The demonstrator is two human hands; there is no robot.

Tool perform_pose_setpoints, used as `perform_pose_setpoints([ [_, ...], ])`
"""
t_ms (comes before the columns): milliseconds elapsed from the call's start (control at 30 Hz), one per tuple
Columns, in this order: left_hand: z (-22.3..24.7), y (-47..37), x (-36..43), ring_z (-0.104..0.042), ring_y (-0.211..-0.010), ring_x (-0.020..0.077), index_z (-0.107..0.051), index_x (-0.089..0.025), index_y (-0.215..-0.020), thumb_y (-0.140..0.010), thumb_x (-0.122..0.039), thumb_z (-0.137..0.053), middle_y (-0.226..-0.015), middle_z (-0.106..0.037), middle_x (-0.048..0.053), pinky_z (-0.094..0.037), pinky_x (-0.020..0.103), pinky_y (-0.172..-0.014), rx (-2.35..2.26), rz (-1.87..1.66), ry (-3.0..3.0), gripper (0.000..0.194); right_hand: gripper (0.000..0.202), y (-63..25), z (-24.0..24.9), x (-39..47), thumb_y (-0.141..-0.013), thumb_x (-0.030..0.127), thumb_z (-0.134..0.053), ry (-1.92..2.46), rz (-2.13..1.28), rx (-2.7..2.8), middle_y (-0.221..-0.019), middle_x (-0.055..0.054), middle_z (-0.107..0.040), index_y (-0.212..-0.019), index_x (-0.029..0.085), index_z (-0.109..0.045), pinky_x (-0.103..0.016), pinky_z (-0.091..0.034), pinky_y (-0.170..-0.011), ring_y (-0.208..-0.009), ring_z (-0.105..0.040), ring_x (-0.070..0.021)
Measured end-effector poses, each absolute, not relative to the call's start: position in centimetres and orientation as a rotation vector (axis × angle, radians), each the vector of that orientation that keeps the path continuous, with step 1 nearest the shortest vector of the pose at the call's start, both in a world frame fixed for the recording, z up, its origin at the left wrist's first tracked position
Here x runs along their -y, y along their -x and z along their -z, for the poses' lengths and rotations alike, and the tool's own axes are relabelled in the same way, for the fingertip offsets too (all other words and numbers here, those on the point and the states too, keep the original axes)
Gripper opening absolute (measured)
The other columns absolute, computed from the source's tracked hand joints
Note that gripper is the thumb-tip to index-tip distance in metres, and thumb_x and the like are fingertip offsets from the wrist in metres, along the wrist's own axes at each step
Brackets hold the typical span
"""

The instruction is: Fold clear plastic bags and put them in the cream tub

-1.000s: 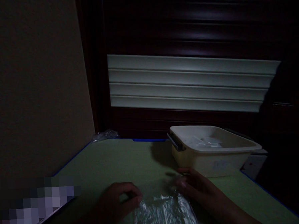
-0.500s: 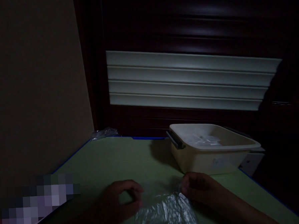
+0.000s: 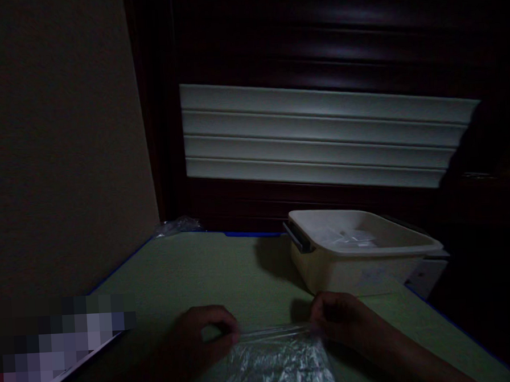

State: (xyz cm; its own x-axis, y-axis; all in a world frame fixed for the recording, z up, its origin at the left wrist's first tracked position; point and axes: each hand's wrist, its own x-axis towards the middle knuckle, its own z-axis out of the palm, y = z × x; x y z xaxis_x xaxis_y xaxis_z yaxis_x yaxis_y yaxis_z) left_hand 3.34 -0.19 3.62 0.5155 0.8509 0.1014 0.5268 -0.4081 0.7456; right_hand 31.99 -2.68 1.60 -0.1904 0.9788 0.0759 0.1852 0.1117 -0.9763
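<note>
A clear, crinkled plastic bag (image 3: 279,363) lies at the bottom middle, its top edge stretched between my two hands. My left hand (image 3: 209,330) pinches the left corner of that edge, thumb and forefinger curled into a ring. At the right corner, my right hand (image 3: 341,316) pinches the edge with its fingertips. Dim light hides the bag's lower part and whether anything is inside it.
A cream plastic bin (image 3: 349,274) with a dark handle stands behind my right hand, holding clear plastic pieces. Crumpled clear plastic (image 3: 180,224) lies at the table's far left corner. The green tabletop (image 3: 208,267) has a blue edge. A blurred-out patch covers the lower left.
My left hand's fingertips have closed on the bag's edge, where a gap showed before. The top edge is now pulled straight between both hands. The bin has not moved.
</note>
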Motion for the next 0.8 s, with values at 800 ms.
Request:
perform_pose_setpoints([
  [800, -1.4, -3.0, 0.8, -0.060, -0.085, 0.0170, -0.071, -0.025, -0.083, -0.071, -0.002, -0.043, -0.093, -0.064, 0.002, -0.045, 0.028, -0.073, -0.812, -0.909, -2.723, 0.038, 0.017, -31.5, -3.2, 4.1, -0.081, 0.016, -0.056, 1.108, -0.793, 2.092, -0.081, -0.006, -0.068, -0.073, 0.019, -0.072, -0.029, -0.049, -0.068, -0.075, -0.063, -0.0172],
])
